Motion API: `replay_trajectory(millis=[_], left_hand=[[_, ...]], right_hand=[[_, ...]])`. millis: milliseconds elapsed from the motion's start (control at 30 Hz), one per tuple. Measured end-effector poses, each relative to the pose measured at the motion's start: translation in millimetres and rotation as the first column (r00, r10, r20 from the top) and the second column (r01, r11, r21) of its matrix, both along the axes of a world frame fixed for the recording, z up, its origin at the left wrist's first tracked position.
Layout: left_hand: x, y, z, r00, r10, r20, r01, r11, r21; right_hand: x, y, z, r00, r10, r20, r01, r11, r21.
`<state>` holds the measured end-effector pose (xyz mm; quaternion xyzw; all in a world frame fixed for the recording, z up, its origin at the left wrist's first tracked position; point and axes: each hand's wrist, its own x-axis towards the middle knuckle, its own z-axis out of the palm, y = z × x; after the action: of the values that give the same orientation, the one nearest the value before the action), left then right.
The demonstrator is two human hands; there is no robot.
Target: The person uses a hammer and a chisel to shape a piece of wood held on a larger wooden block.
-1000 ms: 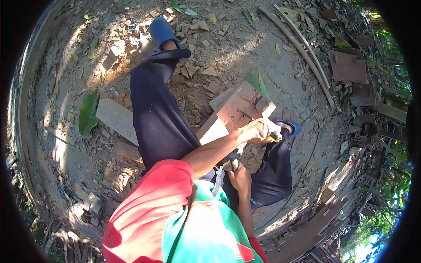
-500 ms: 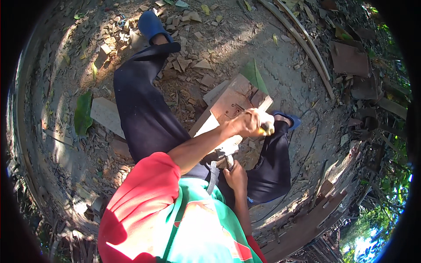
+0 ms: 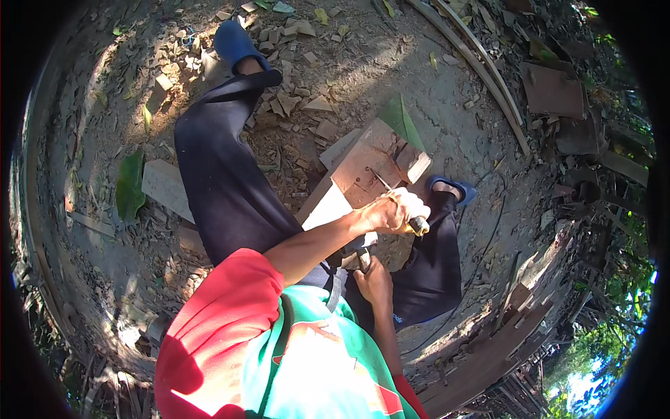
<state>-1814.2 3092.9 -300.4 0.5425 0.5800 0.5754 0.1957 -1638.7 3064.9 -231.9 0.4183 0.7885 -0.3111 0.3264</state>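
Observation:
A thick wooden beam [image 3: 373, 150] lies slanted between my legs, reddish on top, with small holes and a notch cut near its far end. My left hand [image 3: 398, 211] is closed over the near right side of the beam. It grips a slim hand tool [image 3: 419, 225] whose handle butt pokes out below the fist. A thin metal shaft runs from the fist toward the beam's top; its tip seems to touch the wood. Closer to my lap, my right hand [image 3: 375, 281] is wrapped around a short stubby handle [image 3: 364, 260]. A pale part beyond it is half hidden by my left forearm.
Wood chips [image 3: 287, 103] litter the ground around my left foot. A loose board [image 3: 167, 187] rests beside my left leg. Long curved strips [image 3: 481, 66] lie at the far right, and stacked planks [image 3: 481, 370] at the near right. A green leaf [image 3: 131, 185] is on the ground.
My left hand has dropped slightly toward me, showing the tool's shaft and the notched end of the beam. My right hand stays nearly in place.

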Motion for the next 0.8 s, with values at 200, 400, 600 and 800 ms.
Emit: replay_trajectory(millis=[200,400,600,800], left_hand=[[-3.6,-0.4,0.5,0.998,-0.057,0.041,0.059,0.997,-0.051],[-7.3,-0.6,0.8,0.997,-0.067,0.03,0.069,0.994,-0.083],[-11.4,-0.2,1.3,0.996,-0.078,0.041,0.081,0.993,-0.083],[-14.7,-4.7,5.2,0.998,-0.048,0.049,0.051,0.997,-0.06]], right_hand=[[-3.7,-0.4,2.4,0.999,-0.023,0.03,0.022,1.0,0.003],[7.3,-0.1,-7.3,1.0,0.015,0.015,-0.016,1.0,0.014],[10.6,-0.6,-9.4,0.999,0.028,-0.037,-0.027,0.999,0.026],[9.8,-0.3,-7.8,0.999,0.027,-0.026,-0.026,1.0,0.014]])
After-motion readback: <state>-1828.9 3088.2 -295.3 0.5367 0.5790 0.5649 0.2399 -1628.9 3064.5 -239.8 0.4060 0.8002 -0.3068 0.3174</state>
